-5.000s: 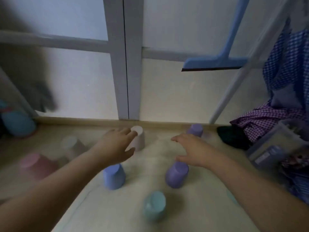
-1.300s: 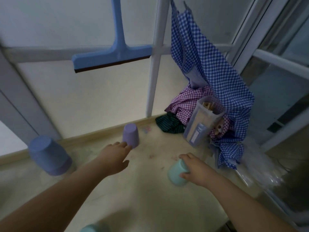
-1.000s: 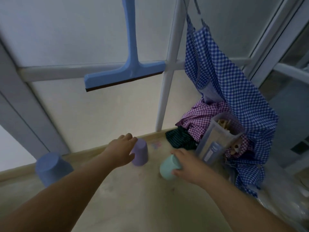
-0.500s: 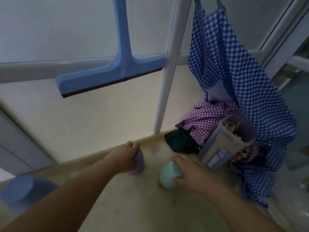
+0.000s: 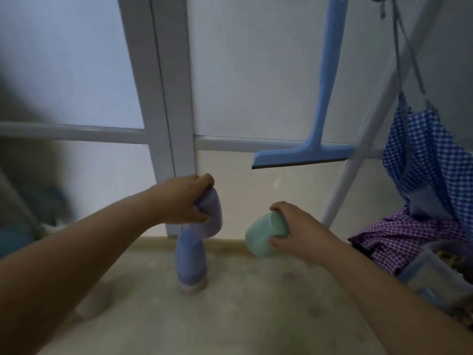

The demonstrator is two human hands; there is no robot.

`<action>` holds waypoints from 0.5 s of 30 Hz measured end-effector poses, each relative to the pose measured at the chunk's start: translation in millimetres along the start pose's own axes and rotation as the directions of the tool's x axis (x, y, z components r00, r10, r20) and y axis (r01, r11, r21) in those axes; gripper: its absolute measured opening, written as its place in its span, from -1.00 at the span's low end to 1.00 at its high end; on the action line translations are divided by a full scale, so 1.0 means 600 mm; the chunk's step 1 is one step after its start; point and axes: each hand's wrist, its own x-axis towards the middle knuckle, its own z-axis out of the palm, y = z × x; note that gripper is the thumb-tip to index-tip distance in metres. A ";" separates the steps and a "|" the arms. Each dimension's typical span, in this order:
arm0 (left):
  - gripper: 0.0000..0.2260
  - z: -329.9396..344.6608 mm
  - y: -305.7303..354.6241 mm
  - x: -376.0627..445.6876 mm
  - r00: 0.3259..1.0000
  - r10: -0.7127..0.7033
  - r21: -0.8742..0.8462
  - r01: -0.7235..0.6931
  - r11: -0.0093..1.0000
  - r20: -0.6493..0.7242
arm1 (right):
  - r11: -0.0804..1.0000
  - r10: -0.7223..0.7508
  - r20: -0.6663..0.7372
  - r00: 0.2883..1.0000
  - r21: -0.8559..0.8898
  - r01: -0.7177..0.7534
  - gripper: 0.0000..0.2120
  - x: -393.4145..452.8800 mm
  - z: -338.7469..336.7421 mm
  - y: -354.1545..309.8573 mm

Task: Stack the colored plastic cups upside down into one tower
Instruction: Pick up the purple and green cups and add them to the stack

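Note:
A short tower of upside-down cups (image 5: 191, 262) stands on the floor in the middle, blue on top with a purple and a pale rim showing at its base. My left hand (image 5: 183, 201) grips a lilac cup (image 5: 212, 216), held tilted just above the tower's top. My right hand (image 5: 299, 226) holds a mint-green cup (image 5: 263, 233) in the air to the right of the tower, tilted on its side.
A blue squeegee (image 5: 304, 156) hangs on a white rail ahead. At the right are a white slanted pole (image 5: 358, 149), blue checked cloth (image 5: 430, 160), purple checked cloth (image 5: 399, 239) and a clear plastic container (image 5: 440, 275). A white door frame (image 5: 163, 98) rises behind the tower.
Both hands lifted their cups off the floor and carried them left. The lilac cup now hangs over the tower, and the view has swung left so the tower is central.

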 end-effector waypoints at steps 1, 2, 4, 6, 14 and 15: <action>-0.50 -0.006 -0.011 -0.016 1.000 -0.026 -0.007 0.026 1.000 -0.013 | 1.000 -0.031 -0.001 1.000 0.002 0.031 -0.41 0.004 0.004 -0.018; -0.51 -0.006 -0.022 -0.029 0.999 -0.046 -0.017 0.046 0.999 -0.020 | 0.999 -0.054 0.001 0.999 0.001 0.054 -0.41 0.007 0.010 -0.033; -0.50 0.004 -0.037 -0.048 0.997 -0.072 -0.046 0.071 0.996 -0.023 | 0.997 -0.083 0.009 0.997 -0.001 0.083 -0.40 0.009 0.023 -0.057; -0.47 0.024 -0.047 -0.059 0.996 -0.085 -0.078 0.086 0.993 0.013 | 0.995 -0.099 0.015 0.995 0.006 0.099 -0.39 0.008 0.035 -0.073; -0.36 0.136 -0.056 -0.054 0.990 -0.052 -0.085 0.064 0.994 0.132 | 0.998 -0.043 0.022 0.999 0.037 0.042 -0.37 -0.013 0.060 -0.080; -0.34 0.143 -0.054 -0.050 0.990 -0.049 -0.078 0.060 0.995 0.131 | 0.999 -0.034 0.017 0.999 0.036 0.033 -0.37 -0.014 0.063 -0.078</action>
